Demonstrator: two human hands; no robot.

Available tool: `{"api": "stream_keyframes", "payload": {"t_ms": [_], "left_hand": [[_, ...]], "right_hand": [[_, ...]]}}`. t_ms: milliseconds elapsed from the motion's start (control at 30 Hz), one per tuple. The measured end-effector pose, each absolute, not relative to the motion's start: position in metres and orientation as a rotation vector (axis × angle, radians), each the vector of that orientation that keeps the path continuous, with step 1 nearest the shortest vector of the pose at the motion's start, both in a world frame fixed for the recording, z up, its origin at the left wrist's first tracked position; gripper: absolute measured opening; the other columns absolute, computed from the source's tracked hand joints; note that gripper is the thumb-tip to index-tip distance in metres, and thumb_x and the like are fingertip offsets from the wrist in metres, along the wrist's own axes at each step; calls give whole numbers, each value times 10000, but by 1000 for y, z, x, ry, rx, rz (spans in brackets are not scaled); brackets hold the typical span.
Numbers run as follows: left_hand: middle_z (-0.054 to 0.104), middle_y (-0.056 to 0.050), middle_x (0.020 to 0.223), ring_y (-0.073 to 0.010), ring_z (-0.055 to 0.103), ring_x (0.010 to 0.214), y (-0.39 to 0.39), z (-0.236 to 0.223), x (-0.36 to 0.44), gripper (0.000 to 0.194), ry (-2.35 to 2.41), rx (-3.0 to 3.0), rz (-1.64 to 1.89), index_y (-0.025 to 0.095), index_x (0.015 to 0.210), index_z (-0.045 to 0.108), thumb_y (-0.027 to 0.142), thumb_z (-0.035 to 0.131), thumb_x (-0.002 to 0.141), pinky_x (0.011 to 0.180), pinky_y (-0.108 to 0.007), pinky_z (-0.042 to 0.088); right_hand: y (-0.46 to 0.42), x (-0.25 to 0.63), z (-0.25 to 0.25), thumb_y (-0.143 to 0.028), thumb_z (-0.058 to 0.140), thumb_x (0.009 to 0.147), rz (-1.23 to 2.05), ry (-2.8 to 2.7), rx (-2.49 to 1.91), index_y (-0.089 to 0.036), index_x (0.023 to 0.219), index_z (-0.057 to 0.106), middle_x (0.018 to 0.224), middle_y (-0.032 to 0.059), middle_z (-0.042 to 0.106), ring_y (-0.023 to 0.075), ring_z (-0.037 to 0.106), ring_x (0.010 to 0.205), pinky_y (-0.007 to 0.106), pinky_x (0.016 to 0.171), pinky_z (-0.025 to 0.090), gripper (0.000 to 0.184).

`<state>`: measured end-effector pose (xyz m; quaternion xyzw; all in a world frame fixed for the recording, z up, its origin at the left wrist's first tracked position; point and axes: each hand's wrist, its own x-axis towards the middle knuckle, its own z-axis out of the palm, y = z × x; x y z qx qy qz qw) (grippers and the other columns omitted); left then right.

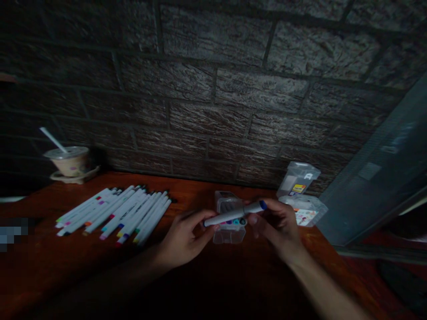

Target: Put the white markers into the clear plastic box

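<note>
A white marker (230, 216) with dark blue ends is held crosswise between my two hands. My left hand (187, 235) pinches its left end between thumb and fingers. At the right end, my right hand (280, 224) has its fingers behind the blue tip and its thumb just below the barrel. Under the marker stands a clear plastic case (228, 238), partly hidden, with several coloured marker ends showing in it. To the left of my left hand lies a loose spread of white markers (123, 213) with caps in many colours.
A lidded drink cup (71, 162) with a straw sits on a carrier at the back left. Clear plastic containers (303, 206) with labels stand at the right edge. A brick wall (207, 98) rises behind the wooden table (190, 184); a grey panel (370, 173) borders the right.
</note>
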<state>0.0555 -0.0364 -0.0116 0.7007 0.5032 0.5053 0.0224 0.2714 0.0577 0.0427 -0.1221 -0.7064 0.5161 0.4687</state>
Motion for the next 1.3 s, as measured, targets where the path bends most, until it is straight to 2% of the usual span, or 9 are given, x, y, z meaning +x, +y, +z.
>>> {"api": "stream_keyframes", "payload": {"t_ms": [133,333,467,600,767,900,1033,1200,1300], "left_hand": [[729,-25,812,-160,688,692,-39,-9,53,53,1512,2296,1540,198,996,696,203,667,951,618,-250,526],[722,-37,882,-170,686,785,-37,-6,50,99,1459,2357,1601,204,1029,706,156,681,946,697,-259,559],[726,-56,977,-178,695,848,-35,-10,47,204,1462,2322,1676,215,1150,723,161,694,955,716,-265,576],[742,-58,987,-184,711,867,-36,-9,44,275,1491,2306,1736,217,1229,724,148,673,967,741,-272,583],[757,-48,1023,-171,713,893,-37,-9,44,309,1492,2298,1739,226,1270,699,121,630,987,794,-265,583],[752,-39,1006,-168,712,885,-37,-10,45,275,1496,2298,1731,227,1243,689,124,613,1000,785,-263,581],[741,-52,1032,-185,713,934,-34,-11,44,225,1600,2345,1639,213,1218,673,143,584,1024,821,-288,583],[741,-83,1052,-216,705,952,-28,-8,36,169,1552,2636,1437,176,1182,656,204,548,1055,844,-336,575],[756,-92,1065,-245,703,966,-27,-5,33,172,1543,2742,1354,166,1178,646,223,531,1063,865,-390,563]], "right_hand": [[37,273,45,-164,822,834,879,-1865,-224,-317,1004,804,817,29,789,203,703,682,323,588,560,230],[33,274,39,-134,793,834,643,-1945,-186,-367,1124,750,759,2,756,201,671,615,334,526,516,374],[36,274,37,-149,791,842,629,-1912,-216,-358,1116,741,806,3,772,212,703,673,347,575,550,348],[39,272,39,-180,800,835,722,-1802,-323,-310,1003,761,838,12,789,207,713,684,334,584,565,216],[46,269,38,-255,768,882,1040,-1628,-396,-264,956,768,606,-25,676,127,557,447,250,411,419,74],[51,270,32,-284,740,925,1142,-1595,-408,-260,998,780,566,-26,650,124,557,434,241,409,393,87],[46,271,33,-225,760,893,1029,-1636,-412,-281,982,792,582,-28,662,128,564,443,239,406,400,109],[33,270,37,-162,806,839,714,-1812,-321,-297,1007,801,747,9,762,175,672,600,290,529,528,216],[31,268,37,-163,811,848,610,-1914,-199,-278,1072,788,727,5,754,176,670,599,293,528,532,253]]}}
